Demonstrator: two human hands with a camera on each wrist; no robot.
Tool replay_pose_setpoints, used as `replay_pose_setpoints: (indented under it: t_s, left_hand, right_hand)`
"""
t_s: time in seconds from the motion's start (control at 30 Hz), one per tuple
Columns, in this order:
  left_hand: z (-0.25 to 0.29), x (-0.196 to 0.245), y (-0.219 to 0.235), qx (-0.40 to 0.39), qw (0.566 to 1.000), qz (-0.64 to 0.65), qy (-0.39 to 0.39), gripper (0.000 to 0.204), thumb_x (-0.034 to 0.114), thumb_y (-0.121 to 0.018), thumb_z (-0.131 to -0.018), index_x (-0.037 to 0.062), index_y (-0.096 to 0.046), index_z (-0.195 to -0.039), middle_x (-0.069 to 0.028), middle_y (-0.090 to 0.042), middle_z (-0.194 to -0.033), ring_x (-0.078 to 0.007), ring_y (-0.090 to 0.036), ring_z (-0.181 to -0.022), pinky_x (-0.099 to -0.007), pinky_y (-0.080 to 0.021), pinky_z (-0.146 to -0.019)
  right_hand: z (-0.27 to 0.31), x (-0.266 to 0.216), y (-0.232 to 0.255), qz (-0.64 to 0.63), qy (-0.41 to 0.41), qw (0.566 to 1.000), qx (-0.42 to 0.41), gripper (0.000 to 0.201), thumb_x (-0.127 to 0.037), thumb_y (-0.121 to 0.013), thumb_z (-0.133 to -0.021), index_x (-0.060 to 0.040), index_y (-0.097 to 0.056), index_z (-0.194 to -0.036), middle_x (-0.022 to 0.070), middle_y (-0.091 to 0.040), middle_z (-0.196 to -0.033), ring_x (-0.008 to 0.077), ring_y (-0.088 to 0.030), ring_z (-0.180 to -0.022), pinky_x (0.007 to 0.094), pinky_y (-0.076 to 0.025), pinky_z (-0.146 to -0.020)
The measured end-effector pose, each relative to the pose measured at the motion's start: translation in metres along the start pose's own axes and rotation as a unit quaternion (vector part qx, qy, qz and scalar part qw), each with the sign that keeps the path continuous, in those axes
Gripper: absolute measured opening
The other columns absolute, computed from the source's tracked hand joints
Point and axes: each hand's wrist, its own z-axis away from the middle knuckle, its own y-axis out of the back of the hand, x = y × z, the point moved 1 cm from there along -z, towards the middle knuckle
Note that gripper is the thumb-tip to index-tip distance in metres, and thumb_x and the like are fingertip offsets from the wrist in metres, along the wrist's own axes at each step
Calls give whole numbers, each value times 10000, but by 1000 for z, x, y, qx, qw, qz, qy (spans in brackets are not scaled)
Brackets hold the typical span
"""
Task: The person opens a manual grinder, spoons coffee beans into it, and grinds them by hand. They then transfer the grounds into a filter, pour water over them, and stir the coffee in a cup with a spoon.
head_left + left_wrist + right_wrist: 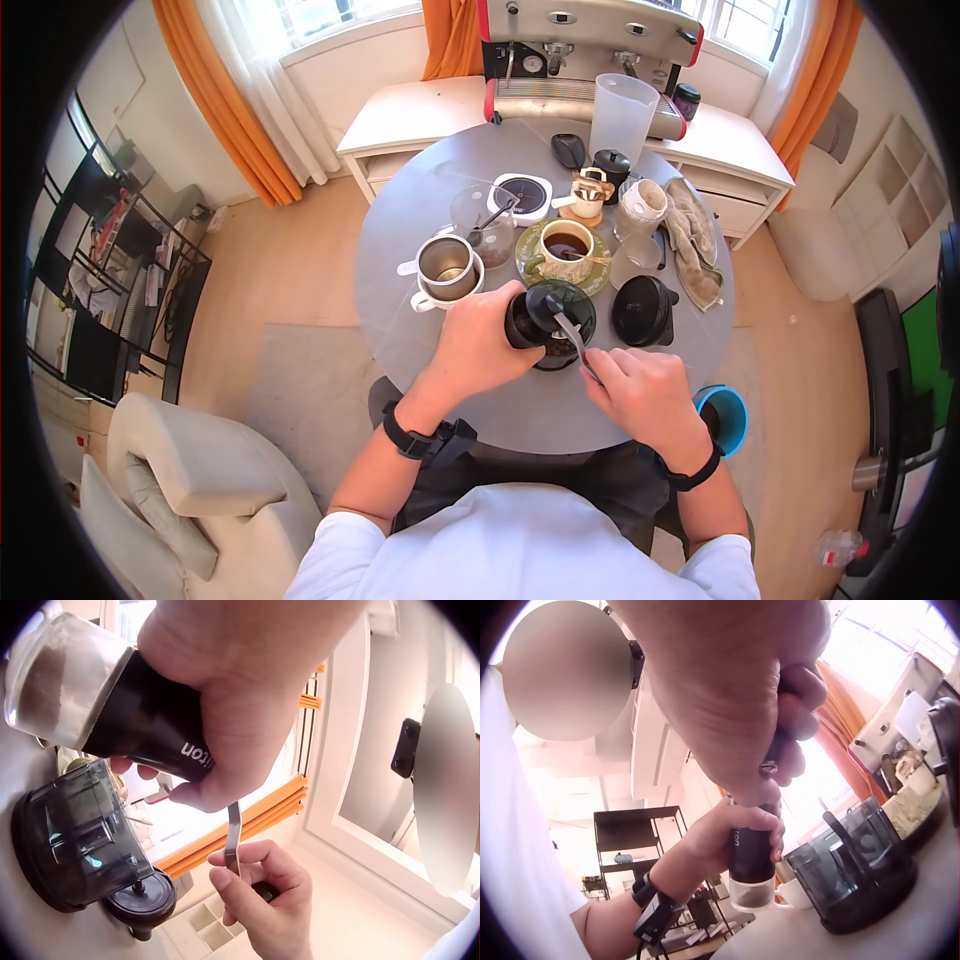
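Observation:
My left hand (485,330) grips the black body of a hand coffee grinder (146,712), which is tilted. Brown grounds show in the grinder's clear end (45,682). With fingers curled, my right hand (645,390) holds the end of the grinder's metal crank (234,832), its dark knob (264,891) partly hidden in that hand. Close by the grinder stands a smoky see-through bowl (855,870) with a dark base. To its right on the round table (440,385) sits a black lid (642,310). Beyond the bowl, a cup of dark coffee (565,245) rests on a green patterned saucer (530,275).
Left of the saucer are a metal cup (447,262) in a white mug and a clear jug (482,225). Further back stand a scale (523,197), a tall plastic pitcher (622,115) and an espresso machine (590,50). A cloth (690,245) lies at right; a blue bin (735,420) stands below.

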Motion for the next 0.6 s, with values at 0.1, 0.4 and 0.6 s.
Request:
replay_pose_setpoints:
  t_s: [0.1, 0.4, 0.6]
  left_hand:
    - [-3, 5, 4, -20, 998, 61, 2, 371, 140, -853, -672, 28, -682, -982, -179, -741, -835, -391, -734, -803, -437, -583, -725]
    - [-5, 8, 5, -12, 995, 99, 3, 287, 84, -837, -698, -1, -679, -921, -146, -706, -758, -251, -700, -678, -355, -547, -671]
    - [-5, 9, 11, -46, 998, 39, 11, 289, 119, -838, -676, 22, -663, -884, -146, -698, -748, -324, -695, -686, -382, -547, -658]
  right_hand:
    - [-1, 0, -2, 2, 29, 999, 25, 152, -149, -804, -866, -109, -694, -961, 6, -560, -670, 174, -601, -563, 339, -466, -494]
    - [-1, -4, 3, 25, 44, 998, 42, 194, -136, -799, -835, -89, -689, -987, -1, -520, -653, 154, -586, -551, 310, -465, -489]
    - [4, -12, -3, 47, 83, 991, -95, 145, -118, -673, -866, -95, -604, -992, 9, -544, -652, 157, -620, -538, 310, -484, -470]
